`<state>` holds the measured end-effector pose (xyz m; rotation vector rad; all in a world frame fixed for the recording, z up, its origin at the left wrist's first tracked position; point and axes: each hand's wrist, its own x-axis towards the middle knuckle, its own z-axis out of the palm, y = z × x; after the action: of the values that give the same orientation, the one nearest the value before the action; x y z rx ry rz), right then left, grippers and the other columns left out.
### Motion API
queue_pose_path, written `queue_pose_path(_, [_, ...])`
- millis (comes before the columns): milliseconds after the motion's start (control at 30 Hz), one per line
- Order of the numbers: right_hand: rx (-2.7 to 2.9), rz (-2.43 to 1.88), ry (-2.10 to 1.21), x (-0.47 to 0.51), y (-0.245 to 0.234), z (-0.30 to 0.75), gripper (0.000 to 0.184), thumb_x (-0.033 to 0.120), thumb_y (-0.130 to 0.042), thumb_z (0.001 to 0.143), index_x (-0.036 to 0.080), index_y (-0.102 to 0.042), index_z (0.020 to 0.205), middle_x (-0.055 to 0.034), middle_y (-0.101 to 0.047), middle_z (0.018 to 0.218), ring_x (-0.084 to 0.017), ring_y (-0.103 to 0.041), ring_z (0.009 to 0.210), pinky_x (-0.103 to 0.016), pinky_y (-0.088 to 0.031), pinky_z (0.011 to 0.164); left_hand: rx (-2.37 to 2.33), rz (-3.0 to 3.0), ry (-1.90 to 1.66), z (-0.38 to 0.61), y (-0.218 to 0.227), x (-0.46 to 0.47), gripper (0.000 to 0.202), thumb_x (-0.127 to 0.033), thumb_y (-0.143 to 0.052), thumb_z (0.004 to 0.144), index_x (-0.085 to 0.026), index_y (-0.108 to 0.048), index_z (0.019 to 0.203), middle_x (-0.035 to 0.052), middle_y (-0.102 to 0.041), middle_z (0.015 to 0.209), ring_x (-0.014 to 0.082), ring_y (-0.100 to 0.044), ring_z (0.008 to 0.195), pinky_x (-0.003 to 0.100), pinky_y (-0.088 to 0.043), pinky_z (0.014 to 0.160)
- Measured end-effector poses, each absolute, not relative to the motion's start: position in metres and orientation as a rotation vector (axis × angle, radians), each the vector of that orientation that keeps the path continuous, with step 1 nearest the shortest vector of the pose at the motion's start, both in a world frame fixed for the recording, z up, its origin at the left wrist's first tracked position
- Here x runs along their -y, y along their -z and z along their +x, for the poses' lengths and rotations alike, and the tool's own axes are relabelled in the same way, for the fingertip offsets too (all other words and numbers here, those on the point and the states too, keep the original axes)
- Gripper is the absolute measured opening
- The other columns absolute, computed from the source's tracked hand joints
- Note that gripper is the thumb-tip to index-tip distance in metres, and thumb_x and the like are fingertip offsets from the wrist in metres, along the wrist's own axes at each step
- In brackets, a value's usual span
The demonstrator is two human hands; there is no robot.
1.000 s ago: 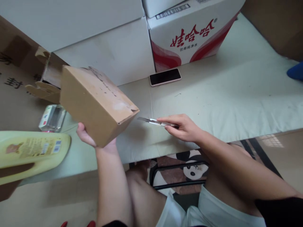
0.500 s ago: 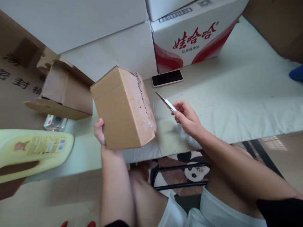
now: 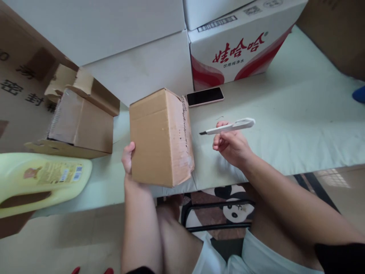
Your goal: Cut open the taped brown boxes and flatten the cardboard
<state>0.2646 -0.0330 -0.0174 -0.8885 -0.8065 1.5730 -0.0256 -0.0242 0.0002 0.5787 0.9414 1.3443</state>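
A brown cardboard box (image 3: 151, 142) with clear tape along its right side is gripped at its lower left by my left hand (image 3: 128, 158). Only the thumb and part of that hand show; the other fingers are behind the box. To the right of the box, my right hand (image 3: 232, 146) pinches a white utility knife (image 3: 228, 128). Its dark blade tip points left toward the taped side, with a gap between them. The handle's wider end sticks out to the right above the hand.
A phone (image 3: 205, 96) lies behind the box, before a white carton with red print (image 3: 228, 57). At left stand an opened cardboard box (image 3: 82, 121) and a yellow jug (image 3: 57, 182). Pale cloth (image 3: 299, 114) covers the table; a blue object (image 3: 358, 95) sits at its right.
The knife has swung from slanting up-left to nearly level in my right hand, more of its handle now showing. The box has turned a little more upright and shifted right in view.
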Motion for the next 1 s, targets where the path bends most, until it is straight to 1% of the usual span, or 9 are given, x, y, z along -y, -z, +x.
queue_pose_path(67, [0.798,-0.91,-1.523,0.031,0.021,0.266,0.04,0.053,-0.071,0.078,0.027,-0.044,0.091,0.012,-0.055,0.047,-0.01,-0.048,0.036,-0.024,-0.035,0.041,-0.945,0.583,-1.323,-0.025,0.001,0.023,0.047,-0.045,-0.07,0.078,-0.019,-0.066,0.117,0.0063,-0.079,0.098,0.025,-0.074,0.086,0.036,-0.057,0.073])
queue_pose_path(133, [0.793,-0.919,-1.47,0.03,0.023,0.268,0.039,0.057,-0.066,0.083,0.027,-0.041,0.086,0.0134,-0.049,0.041,-0.009,-0.038,0.03,-0.025,-0.028,0.038,-0.956,0.568,-1.308,-0.026,0.003,0.022,0.044,-0.045,-0.07,0.078,-0.018,-0.068,0.113,0.0071,-0.079,0.097,0.0247,-0.074,0.084,0.035,-0.057,0.071])
queue_pose_path(200, [0.812,-0.921,-1.444,0.029,0.024,0.27,0.038,0.059,-0.062,0.086,0.027,-0.042,0.086,0.0129,-0.049,0.04,-0.008,-0.034,0.028,-0.026,-0.025,0.037,-0.966,0.522,-1.26,-0.026,0.004,0.022,0.043,-0.045,-0.072,0.076,-0.017,-0.069,0.109,0.008,-0.08,0.095,0.0252,-0.074,0.082,0.035,-0.058,0.069])
queue_pose_path(300, [0.844,-0.926,-1.444,0.029,0.022,0.27,0.038,0.062,-0.062,0.085,0.026,-0.049,0.091,0.0118,-0.051,0.041,-0.008,-0.036,0.029,-0.026,-0.024,0.036,-0.973,0.451,-1.144,-0.026,0.006,0.024,0.046,-0.046,-0.076,0.07,-0.016,-0.072,0.105,0.0084,-0.08,0.093,0.0259,-0.075,0.077,0.036,-0.06,0.065])
queue_pose_path(367, [0.85,-0.924,-1.441,0.029,0.02,0.27,0.041,0.063,-0.064,0.084,0.026,-0.051,0.091,0.0116,-0.05,0.041,-0.008,-0.038,0.029,-0.026,-0.025,0.036,-0.982,0.436,-1.088,-0.026,0.006,0.025,0.047,-0.047,-0.076,0.07,-0.017,-0.073,0.106,0.0083,-0.081,0.095,0.0262,-0.075,0.077,0.036,-0.061,0.065])
queue_pose_path(533, [0.884,-0.878,-1.392,0.03,0.022,0.271,0.041,0.065,-0.062,0.086,0.026,-0.051,0.087,0.0115,-0.049,0.042,-0.008,-0.04,0.031,-0.025,-0.027,0.037,-1.046,0.453,-1.039,-0.027,0.009,0.022,0.04,-0.047,-0.075,0.072,-0.02,-0.074,0.101,0.0076,-0.081,0.091,0.0249,-0.075,0.073,0.034,-0.061,0.062])
queue_pose_path(700, [0.872,-0.824,-1.353,0.031,0.023,0.272,0.038,0.061,-0.065,0.087,0.025,-0.051,0.084,0.0111,-0.049,0.042,-0.007,-0.039,0.03,-0.024,-0.027,0.037,-1.033,0.498,-1.046,-0.03,0.014,0.018,0.036,-0.047,-0.075,0.074,-0.022,-0.075,0.1,0.0081,-0.08,0.091,0.0254,-0.075,0.072,0.034,-0.06,0.06])
queue_pose_path(833, [0.827,-0.821,-1.332,0.032,0.02,0.271,0.039,0.06,-0.068,0.084,0.025,-0.052,0.082,0.0108,-0.049,0.041,-0.007,-0.036,0.029,-0.024,-0.027,0.036,-1.02,0.542,-1.036,-0.028,0.011,0.021,0.04,-0.048,-0.071,0.078,-0.021,-0.071,0.107,0.0084,-0.079,0.094,0.027,-0.076,0.08,0.036,-0.06,0.065])
queue_pose_path(1000, [0.821,-0.773,-1.397,0.033,0.021,0.266,0.039,0.061,-0.07,0.082,0.025,-0.054,0.082,0.0104,-0.052,0.041,-0.007,-0.039,0.03,-0.023,-0.028,0.036,-1.127,0.483,-1.022,-0.024,0.0,0.024,0.041,-0.043,-0.073,0.074,-0.021,-0.068,0.108,0.0039,-0.079,0.093,0.0231,-0.075,0.079,0.032,-0.059,0.068])
